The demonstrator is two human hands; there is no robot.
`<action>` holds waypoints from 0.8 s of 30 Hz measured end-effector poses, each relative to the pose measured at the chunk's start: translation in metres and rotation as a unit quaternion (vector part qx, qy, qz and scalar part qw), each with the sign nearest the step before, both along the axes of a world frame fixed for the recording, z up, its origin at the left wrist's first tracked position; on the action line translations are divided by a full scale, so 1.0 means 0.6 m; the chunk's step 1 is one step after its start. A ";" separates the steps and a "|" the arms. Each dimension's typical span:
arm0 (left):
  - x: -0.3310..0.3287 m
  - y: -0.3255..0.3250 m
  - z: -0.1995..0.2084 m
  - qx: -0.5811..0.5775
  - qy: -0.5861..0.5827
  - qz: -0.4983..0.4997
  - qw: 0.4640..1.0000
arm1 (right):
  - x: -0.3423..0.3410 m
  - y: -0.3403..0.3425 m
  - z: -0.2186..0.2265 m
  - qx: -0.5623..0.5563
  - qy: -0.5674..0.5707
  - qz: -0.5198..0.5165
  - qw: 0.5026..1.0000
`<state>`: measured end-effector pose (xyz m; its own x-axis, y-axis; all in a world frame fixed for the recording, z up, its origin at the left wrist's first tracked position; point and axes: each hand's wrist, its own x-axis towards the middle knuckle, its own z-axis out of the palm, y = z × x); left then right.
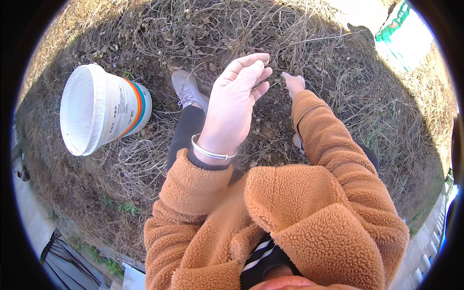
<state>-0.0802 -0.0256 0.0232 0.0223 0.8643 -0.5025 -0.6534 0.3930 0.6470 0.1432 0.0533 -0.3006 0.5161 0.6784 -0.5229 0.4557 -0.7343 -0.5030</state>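
Fleecy tan jacket (pixel 314 208), silver bangle (pixel 208 153) (slim one), dark trousers (pixel 185 131).

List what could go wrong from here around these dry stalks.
The dry stalks could scratch the bare right hand, which is low beside them. The bracelet might snag if the left hand dips in too. The white bucket, set on uneven-looking ground litter, may tip if knocked.

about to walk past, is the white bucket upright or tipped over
The white bucket is upright: its wide rim faces up, with its narrower base down on the dry stems.
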 end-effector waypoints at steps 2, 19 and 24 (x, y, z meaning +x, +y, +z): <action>-0.001 0.005 -0.005 0.011 0.008 0.012 1.000 | 0.011 0.005 0.017 0.017 0.101 -0.032 0.994; 0.124 -0.046 -0.056 0.086 0.011 -0.548 0.832 | 0.094 -0.046 0.525 0.014 0.485 0.097 0.869; 0.160 -0.029 -0.090 0.067 0.159 -0.284 0.943 | 0.094 -0.105 0.581 0.030 0.443 0.118 0.888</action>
